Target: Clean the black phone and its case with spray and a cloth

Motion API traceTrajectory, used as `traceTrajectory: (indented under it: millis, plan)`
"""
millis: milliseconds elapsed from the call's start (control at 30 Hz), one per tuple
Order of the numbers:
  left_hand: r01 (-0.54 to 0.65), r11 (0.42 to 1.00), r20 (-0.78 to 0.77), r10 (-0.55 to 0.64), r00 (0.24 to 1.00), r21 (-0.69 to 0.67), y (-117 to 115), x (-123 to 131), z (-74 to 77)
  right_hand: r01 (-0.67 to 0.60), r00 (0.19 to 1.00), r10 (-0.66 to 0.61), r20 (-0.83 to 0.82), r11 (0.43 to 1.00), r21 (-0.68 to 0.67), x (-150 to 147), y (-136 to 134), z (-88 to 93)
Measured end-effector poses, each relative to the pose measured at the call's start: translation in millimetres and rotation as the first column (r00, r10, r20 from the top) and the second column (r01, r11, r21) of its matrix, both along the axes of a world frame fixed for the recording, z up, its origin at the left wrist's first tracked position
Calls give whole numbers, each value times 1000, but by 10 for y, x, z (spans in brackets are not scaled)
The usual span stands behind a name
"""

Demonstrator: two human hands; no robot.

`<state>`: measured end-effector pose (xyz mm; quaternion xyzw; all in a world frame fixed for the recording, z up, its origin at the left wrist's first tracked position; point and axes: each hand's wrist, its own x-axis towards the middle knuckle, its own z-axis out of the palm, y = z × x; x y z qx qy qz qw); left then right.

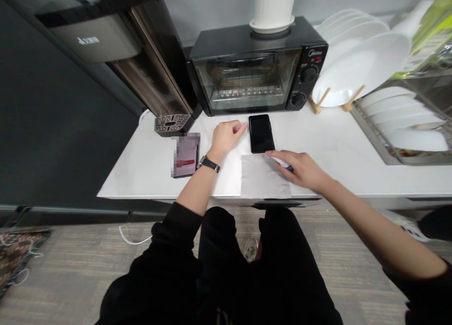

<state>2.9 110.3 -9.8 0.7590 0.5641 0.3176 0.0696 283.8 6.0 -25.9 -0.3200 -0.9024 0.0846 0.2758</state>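
Observation:
My left hand (226, 136), with a watch on its wrist, rests on the white counter just left of a black smartphone (261, 133). Its fingers are curled in, and whether something small sits in them I cannot make out. My right hand (302, 170) is closed around a slim white stick-like thing (278, 161) with a dark blue end; its exact kind is not clear. The right index fingertip is at the phone's lower edge. Below the phone a thin white sheet (264, 179), paper or cloth, lies flat by the counter's front edge.
A second phone (186, 155) with a lit screen lies left of my left forearm. Behind stand a drinks machine (155, 75) and a toaster oven (247, 80) with a white pot (274, 7) on top. White plates (363, 66) stand in a rack at the right.

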Motion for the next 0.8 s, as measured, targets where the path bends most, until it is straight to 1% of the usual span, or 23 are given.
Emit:
traceTrajectory:
  millis: [100, 200, 300, 433, 567, 800]
  plan:
    - [-5, 1000, -7, 5, 1000, -7, -5, -1, 5, 5, 1000, -5, 10, 1000, -9, -2, 0, 0]
    - [-11, 1000, -10, 11, 1000, -10, -6, -2, 6, -2, 1000, 2, -21, 1000, -14, 8, 10, 5]
    - [-6, 1000, -7, 6, 1000, -9, 1, -3, 1, 3, 999, -3, -53, 1000, 5, 39, 26, 10]
    - [-2, 1000, -7, 2, 1000, -13, 13, -7, -7, 27, 999, -24, -40, 998, 56, 75, 43, 10]
    - [9, 1000, -5, -9, 1000, -13, 16, -13, -12, 34, 997, -28, -68, 996, 88, 74, 44, 8]
    - [11, 1000, 1, -11, 1000, -6, 11, -5, -6, 50, 995, -43, -92, 995, 83, 62, 39, 17]
